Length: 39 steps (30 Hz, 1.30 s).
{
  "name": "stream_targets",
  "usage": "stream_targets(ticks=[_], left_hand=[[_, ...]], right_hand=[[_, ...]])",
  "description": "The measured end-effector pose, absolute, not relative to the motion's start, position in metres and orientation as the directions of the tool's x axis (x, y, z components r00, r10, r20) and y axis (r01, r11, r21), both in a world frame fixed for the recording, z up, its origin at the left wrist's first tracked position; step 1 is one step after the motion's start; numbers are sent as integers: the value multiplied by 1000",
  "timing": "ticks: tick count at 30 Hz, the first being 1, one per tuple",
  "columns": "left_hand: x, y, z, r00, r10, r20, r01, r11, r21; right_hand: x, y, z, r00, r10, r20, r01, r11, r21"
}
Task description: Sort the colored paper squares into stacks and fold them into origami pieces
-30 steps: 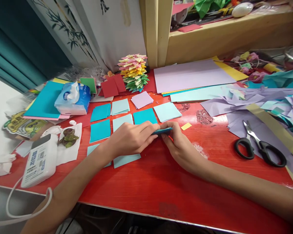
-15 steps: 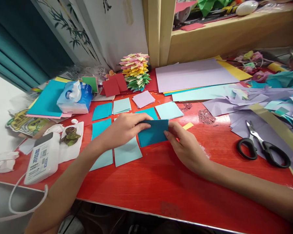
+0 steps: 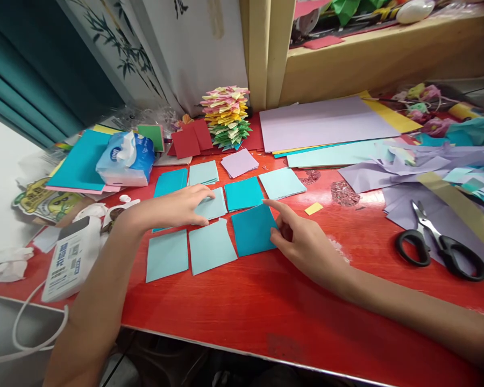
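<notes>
My left hand (image 3: 181, 205) is over a pale blue paper stack (image 3: 215, 206) in the middle row, its fingers apart and holding nothing. At the right edge of a teal square (image 3: 253, 230), my right hand (image 3: 298, 231) touches the paper with its index finger extended and thumb apart. Another teal stack (image 3: 244, 193) lies just behind that square. Two pale blue squares, one at the left (image 3: 167, 255) and one beside it (image 3: 212, 246), form the front row. Behind are a teal stack (image 3: 171, 181), partly covered by my left hand, and a lilac stack (image 3: 240, 163).
Black-handled scissors (image 3: 439, 242) lie on lilac scraps at the right. A tissue pack (image 3: 126, 160) and a white device (image 3: 72, 258) are at the left. A layered paper piece (image 3: 226, 118) stands at the back of the red table (image 3: 226, 306).
The teal paper between my hands now lies flat on the table. My left hand has let go and moved left with its fingers spread; my right index finger has extended.
</notes>
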<state>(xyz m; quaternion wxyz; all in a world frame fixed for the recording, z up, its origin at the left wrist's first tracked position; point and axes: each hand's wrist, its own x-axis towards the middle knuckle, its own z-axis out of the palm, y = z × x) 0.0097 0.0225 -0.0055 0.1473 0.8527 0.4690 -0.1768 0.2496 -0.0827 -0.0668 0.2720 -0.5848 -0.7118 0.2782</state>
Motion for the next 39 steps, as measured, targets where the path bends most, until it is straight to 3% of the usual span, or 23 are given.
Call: stream_targets(ticks=[6, 17, 24, 39], left_hand=[[10, 21, -6, 461, 750, -474, 861, -508, 34], [17, 19, -2, 405, 823, -400, 895, -445, -9], [23, 11, -13, 486, 819, -305, 858, -513, -9], [20, 13, -7, 459, 807, -371, 873, -486, 24]], right_hand=[[248, -82, -68, -266, 952, 150, 758, 303, -577], [249, -82, -70, -306, 939, 156, 741, 338, -580], [249, -81, -69, -318, 933, 167, 742, 355, -568], [248, -82, -70, -300, 939, 166, 743, 340, -577]])
